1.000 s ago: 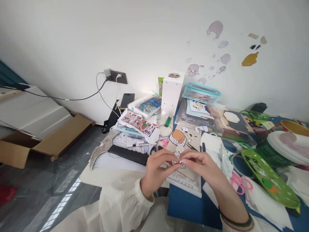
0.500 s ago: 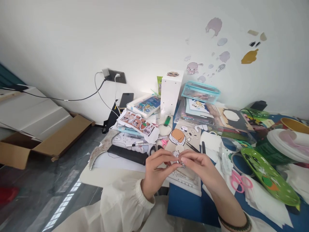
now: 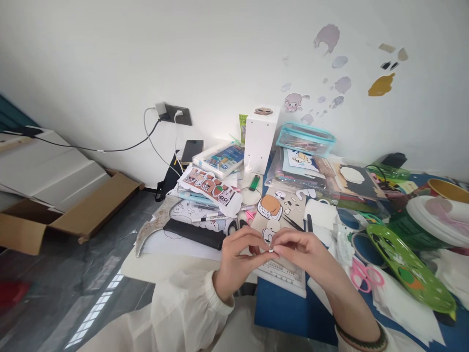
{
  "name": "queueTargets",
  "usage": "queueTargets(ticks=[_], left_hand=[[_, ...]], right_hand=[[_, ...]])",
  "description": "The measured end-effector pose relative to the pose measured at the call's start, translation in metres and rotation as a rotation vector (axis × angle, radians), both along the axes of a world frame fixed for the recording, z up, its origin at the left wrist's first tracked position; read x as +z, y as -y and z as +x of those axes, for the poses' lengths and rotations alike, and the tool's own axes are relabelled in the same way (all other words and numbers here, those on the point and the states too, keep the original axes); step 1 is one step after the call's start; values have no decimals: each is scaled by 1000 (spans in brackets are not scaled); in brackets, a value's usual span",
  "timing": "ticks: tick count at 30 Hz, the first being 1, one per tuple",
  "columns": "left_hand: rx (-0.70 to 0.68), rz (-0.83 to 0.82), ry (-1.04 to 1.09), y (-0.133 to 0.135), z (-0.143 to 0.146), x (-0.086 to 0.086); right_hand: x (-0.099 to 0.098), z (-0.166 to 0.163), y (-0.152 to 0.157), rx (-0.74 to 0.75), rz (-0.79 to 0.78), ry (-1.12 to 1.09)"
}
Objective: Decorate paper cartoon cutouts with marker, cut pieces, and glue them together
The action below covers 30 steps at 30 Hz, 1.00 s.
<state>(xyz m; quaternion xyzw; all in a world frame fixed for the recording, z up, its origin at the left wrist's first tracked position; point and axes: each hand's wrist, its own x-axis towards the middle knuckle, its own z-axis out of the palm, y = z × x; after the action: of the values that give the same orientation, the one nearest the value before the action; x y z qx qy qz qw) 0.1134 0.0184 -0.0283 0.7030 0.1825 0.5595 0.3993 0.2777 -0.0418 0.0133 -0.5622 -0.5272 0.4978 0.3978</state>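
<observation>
Closest to camera, a loose cream cloth sleeve [image 3: 190, 303] on the left arm and a dark braided wristband [image 3: 362, 346] on the right. Then left hand [image 3: 242, 255] and right hand [image 3: 304, 247], both pinched narrow, thumbs and fingers drawn together, tips meeting. At the meeting point, a tiny white piece [image 3: 271, 251], held between fingertips of both hands; mostly covered, cannot tell full shape or material. Below, a flat white board with dark printed markings [image 3: 286, 275], partly hidden by the right hand, on a blue tabletop [image 3: 282, 315]. Left of the left hand, a black-handled sickle with a rusty curved blade [image 3: 194, 234]. Off to the right, pink-handled scissors [image 3: 367, 278], near a glossy green oval tray with cartoon print [image 3: 410, 271]. Just past the fingertips, a beige card sheet [image 3: 257, 223] with an orange-and-white cartoon cutout [image 3: 269, 208] on top. Farther, a small green lighter [image 3: 254, 183], then a tall white box [image 3: 261, 146] beside a clear pencil case with light-blue trim [image 3: 306, 139]. Last, a plain white wall [image 3: 110, 58] with pale purple stickers [image 3: 329, 37].
</observation>
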Motion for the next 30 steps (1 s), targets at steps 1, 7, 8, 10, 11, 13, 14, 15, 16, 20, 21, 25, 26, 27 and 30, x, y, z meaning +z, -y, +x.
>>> queueTargets(ticks=[1, 7, 8, 10, 11, 13, 14, 15, 16, 20, 21, 25, 26, 27, 30], left_hand=[[-7, -6, 0, 0, 0, 0], [-76, -100, 3, 0, -1, -2], [-92, -123, 5, 0, -1, -3], [-129, -170, 11, -1, -1, -4], [-147, -193, 15, -2, -1, -4], [-183, -238, 24, -3, -1, -4], [-198, -259, 28, -4, -1, -4], [-211, -280, 33, -4, -1, -4], [-222, -299, 36, -4, -1, -3], [-246, -343, 24, -2, 0, -3], [-239, -344, 13, -3, 0, -3], [-133, -303, -64, -14, -11, -6], [-87, -285, -93, -20, -17, -7], [-34, -263, -125, -26, -24, -8], [126, -178, -238, -46, -45, -12]], right_hand=[[0, 0, 0, 0, 2, 3], [-1, -3, 0, -25, 2, -51], [-1, -3, 0, -30, -2, -64], [-1, -4, 0, -33, -5, -81], [-2, -5, 0, -35, -2, -85], [-2, -6, 1, -34, 13, -84], [-2, -7, 2, -32, 26, -78], [-2, -7, 3, -34, 44, -67], [-2, -7, 5, -42, 68, -50], [-1, -8, 13, -148, 206, 73], [-1, -7, 15, -172, 236, 106], [-9, 2, 23, -235, 288, 221], [-13, 7, 26, -262, 289, 248], [-18, 12, 28, -296, 290, 275], [-38, 28, 36, -438, 293, 359]])
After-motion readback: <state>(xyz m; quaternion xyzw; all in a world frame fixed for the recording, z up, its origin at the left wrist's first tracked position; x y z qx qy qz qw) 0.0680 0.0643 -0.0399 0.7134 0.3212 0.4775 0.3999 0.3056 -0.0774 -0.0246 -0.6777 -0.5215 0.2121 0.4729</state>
